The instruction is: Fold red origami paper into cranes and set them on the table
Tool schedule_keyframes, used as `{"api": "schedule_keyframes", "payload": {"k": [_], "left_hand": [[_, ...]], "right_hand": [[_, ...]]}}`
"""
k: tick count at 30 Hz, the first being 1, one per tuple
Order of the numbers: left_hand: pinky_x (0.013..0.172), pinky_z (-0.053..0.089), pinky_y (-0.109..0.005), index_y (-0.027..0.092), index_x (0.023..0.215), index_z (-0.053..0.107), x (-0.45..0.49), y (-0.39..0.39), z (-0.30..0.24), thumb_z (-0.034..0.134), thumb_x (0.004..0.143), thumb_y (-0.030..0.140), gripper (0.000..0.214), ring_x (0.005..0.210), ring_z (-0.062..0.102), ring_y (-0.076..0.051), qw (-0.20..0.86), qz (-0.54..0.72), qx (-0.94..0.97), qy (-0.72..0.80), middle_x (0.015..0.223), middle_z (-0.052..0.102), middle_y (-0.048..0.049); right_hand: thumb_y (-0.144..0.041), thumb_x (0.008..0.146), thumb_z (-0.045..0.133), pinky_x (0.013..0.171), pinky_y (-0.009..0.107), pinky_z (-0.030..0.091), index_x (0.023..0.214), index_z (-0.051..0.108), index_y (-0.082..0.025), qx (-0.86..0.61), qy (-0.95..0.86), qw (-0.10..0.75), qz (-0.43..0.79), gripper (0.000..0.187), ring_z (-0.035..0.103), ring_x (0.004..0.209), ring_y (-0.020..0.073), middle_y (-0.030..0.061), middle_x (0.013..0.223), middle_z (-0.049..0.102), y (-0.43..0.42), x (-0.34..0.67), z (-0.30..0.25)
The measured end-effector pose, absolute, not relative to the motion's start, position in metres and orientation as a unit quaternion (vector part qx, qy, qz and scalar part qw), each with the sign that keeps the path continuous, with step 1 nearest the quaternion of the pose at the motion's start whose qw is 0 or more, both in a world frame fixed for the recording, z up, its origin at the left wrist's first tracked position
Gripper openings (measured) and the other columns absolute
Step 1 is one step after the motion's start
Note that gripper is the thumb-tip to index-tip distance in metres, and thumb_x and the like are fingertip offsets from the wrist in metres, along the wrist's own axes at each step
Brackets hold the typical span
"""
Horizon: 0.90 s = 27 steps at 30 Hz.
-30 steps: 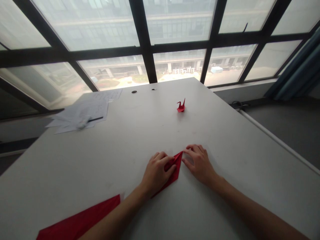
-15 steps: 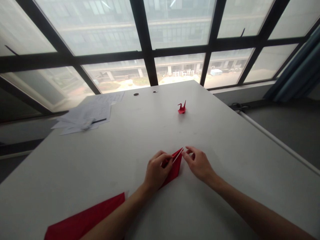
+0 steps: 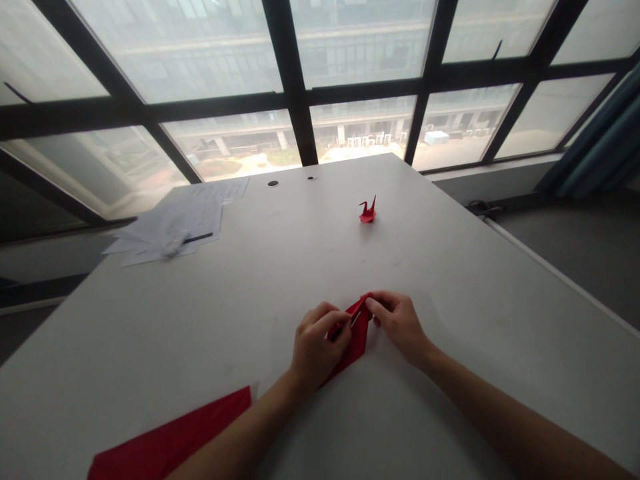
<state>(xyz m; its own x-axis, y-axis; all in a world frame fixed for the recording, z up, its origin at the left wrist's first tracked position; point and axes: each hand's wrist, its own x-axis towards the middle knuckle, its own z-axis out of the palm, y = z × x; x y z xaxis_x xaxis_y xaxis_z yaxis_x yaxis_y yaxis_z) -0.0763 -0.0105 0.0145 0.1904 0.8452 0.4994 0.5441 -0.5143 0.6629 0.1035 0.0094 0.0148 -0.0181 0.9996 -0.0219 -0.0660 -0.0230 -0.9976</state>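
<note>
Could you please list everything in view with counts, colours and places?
Table: one, white, centre
Folded paper: one, red, lower centre
Paper crane: one, red, farther up table
Larger paper: one, red, lower left
Sheets: several, white, table's far left
Thin stick: one, black, on sheets
Unclear item: one, whitish, on sheets
Holes: two, dark, table's far edge
Window: one, black-framed, beyond table
Curtain: one, blue, far right
Left hand: one, bare, on folded paper
Right hand: one, bare, folded paper's tip

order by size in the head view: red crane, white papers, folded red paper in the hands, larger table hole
1. White papers
2. Folded red paper, partly hidden
3. Red crane
4. Larger table hole
</note>
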Motion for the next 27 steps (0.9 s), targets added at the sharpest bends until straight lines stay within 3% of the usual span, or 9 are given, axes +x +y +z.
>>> {"api": "schedule_keyframes", "payload": {"k": [3,8,13,22,27], "left_hand": [[0.076,0.051,-0.03,0.02,0.088,0.072,-0.076,-0.012,0.016,0.064,0.085,0.014,0.01,0.082,0.061,-0.018,0.18,0.438,0.761,0.444,0.088,0.064,-0.0054],[0.085,0.052,-0.03,0.02,0.098,0.071,-0.076,-0.01,0.02,0.06,0.09,0.017,0.014,0.1,0.063,-0.019,0.29,0.443,0.728,0.436,0.114,0.064,-0.0086],[0.085,0.052,-0.028,0.023,0.116,0.071,-0.078,-0.007,0.023,0.06,0.094,0.022,0.025,0.097,0.065,-0.018,0.367,0.431,0.709,0.42,0.108,0.07,-0.0071],[0.067,0.05,-0.023,0.017,0.089,0.077,-0.082,-0.002,0.021,0.072,0.086,0.028,0.013,0.078,0.066,-0.016,0.484,0.444,0.62,0.429,0.086,0.072,-0.0057],[0.063,0.05,-0.022,0.018,0.089,0.079,-0.081,-0.001,0.017,0.075,0.082,0.028,0.013,0.074,0.065,-0.015,0.516,0.447,0.588,0.434,0.083,0.073,-0.0055]], "right_hand": [[-0.035,0.081,0.068,0.047,0.023,0.04,0.08,0.073,-0.014,-0.484,-0.483,0.511,0.521,0.021,0.05,0.051,0.0103,0.0007,0.062,0.065,0.008,0.104,0.014],[-0.033,0.08,0.068,0.047,0.022,0.041,0.08,0.073,-0.014,-0.476,-0.487,0.513,0.522,0.02,0.05,0.051,0.0102,0.0004,0.063,0.064,0.007,0.104,0.013],[-0.031,0.081,0.067,0.048,0.022,0.04,0.076,0.072,-0.014,-0.449,-0.509,0.503,0.535,0.018,0.049,0.053,0.0097,-0.0005,0.061,0.062,0.005,0.104,0.015],[-0.026,0.081,0.067,0.056,0.023,0.042,0.079,0.074,-0.015,-0.415,-0.556,0.447,0.564,0.013,0.055,0.061,0.012,0.0012,0.068,0.067,0.001,0.105,0.015],[-0.027,0.084,0.064,0.058,0.023,0.042,0.08,0.075,-0.016,-0.408,-0.581,0.435,0.554,0.016,0.055,0.062,0.0123,0.0009,0.068,0.067,0.002,0.106,0.017]]}}
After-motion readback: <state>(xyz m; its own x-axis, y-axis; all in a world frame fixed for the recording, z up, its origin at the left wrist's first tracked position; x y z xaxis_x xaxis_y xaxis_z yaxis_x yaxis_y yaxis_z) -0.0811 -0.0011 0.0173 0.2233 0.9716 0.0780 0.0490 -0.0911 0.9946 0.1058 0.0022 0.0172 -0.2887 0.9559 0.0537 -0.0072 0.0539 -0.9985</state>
